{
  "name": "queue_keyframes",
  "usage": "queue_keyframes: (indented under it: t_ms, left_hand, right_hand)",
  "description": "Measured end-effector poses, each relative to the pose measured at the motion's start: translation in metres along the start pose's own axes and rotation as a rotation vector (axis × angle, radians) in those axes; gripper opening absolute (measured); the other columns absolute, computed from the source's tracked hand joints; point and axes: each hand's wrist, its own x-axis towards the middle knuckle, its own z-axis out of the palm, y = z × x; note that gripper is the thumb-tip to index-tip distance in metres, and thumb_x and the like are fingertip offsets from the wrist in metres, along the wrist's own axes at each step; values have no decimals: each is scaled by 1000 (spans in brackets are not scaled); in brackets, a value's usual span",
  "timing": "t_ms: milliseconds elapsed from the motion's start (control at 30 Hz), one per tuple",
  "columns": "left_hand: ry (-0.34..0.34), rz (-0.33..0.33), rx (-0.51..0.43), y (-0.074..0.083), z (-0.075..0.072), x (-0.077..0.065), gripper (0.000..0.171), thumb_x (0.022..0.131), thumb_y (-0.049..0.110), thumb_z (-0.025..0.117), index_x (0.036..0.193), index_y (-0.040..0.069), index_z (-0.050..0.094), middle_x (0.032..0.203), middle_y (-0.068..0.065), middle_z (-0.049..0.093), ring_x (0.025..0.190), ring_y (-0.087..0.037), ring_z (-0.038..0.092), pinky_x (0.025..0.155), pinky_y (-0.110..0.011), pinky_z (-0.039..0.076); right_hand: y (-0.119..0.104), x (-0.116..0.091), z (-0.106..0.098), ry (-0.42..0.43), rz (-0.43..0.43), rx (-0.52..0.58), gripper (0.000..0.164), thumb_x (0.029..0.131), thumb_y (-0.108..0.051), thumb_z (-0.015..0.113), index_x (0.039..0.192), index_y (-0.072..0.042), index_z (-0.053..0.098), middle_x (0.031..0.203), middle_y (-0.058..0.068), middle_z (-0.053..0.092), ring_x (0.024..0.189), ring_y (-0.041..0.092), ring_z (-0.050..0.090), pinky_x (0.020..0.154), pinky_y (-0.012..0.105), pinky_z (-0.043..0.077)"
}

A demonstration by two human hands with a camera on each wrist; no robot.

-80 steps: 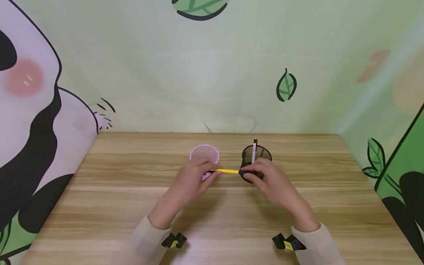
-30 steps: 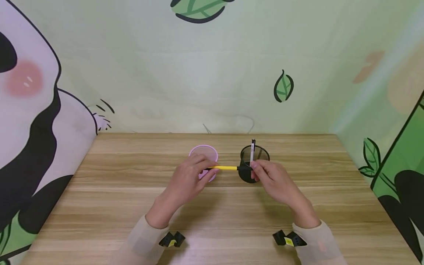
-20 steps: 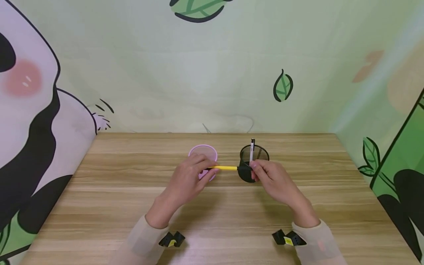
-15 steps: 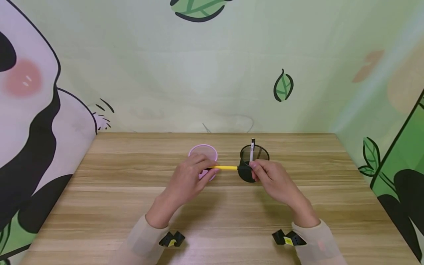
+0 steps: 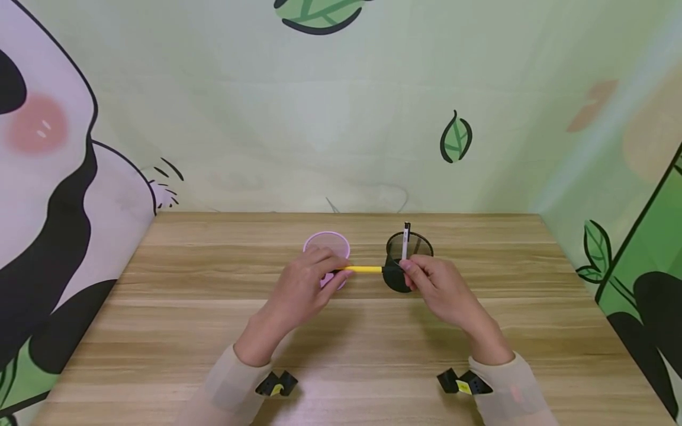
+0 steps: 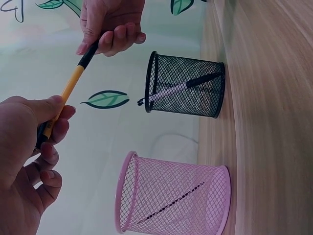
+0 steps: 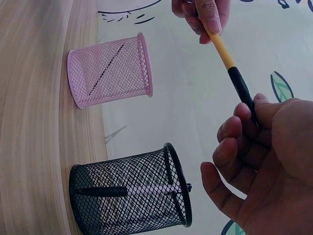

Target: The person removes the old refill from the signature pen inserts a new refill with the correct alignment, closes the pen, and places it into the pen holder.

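Between my two hands a yellow pen (image 5: pixel 364 270) with a black grip is held level, raised above the table in front of two mesh cups. My left hand (image 5: pixel 303 284) pinches its yellow end between thumb and fingers. At the black grip end, my right hand (image 5: pixel 439 290) pinches it with thumb and forefinger, and the tip is hidden there. Behind the left hand stands a pink mesh pen cup (image 6: pixel 171 196). A black mesh pen cup (image 7: pixel 129 196) stands behind the right hand, with a white pen (image 5: pixel 406 242) leaning inside, its black grip downward.
The cups stand side by side with a gap between them on a wooden table (image 5: pixel 341 367). A pale green cloth wall (image 5: pixel 319 136) with printed leaves and a panda rises behind the table's far edge.
Since the earliest frame, the right hand has changed its hold on the black grip, turning thumb uppermost, and the pen has risen slightly. Over the last second the hands have hardly moved.
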Motion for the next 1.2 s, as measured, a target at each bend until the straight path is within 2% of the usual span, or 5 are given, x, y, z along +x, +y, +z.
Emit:
queue_keyframes:
  t_ms: [333,667,933,1200]
  left_hand:
    - [-4,6,1,0,-2,0,12,97,22,75,101,12,80,93,2,73,84,-13,62,74,-31,52]
    - [-13,16,19,0,-2,1,12,97,22,74,101,12,80,94,2,74,89,-15,65,80,-33,56]
    - [-3,27,33,0,-2,1,12,97,22,74,100,12,79,94,2,73,90,-15,65,80,-33,56]
    - [1,37,30,0,-1,1,12,97,21,74,101,11,79,95,1,74,91,-17,66,81,-34,57]
  right_hand:
    - [0,0,1,4,20,12,36,109,-20,54,74,-14,59,68,8,56,59,8,41,56,24,36]
    - [1,-1,2,22,-2,22,35,108,-19,56,74,-14,60,67,3,56,58,7,41,55,24,36]
    - [2,1,4,36,-1,31,35,107,-18,57,74,-11,61,66,-1,53,58,6,41,54,23,36]
    - [1,1,4,35,15,34,35,107,-19,58,73,-14,60,66,-3,53,59,7,42,55,23,37]
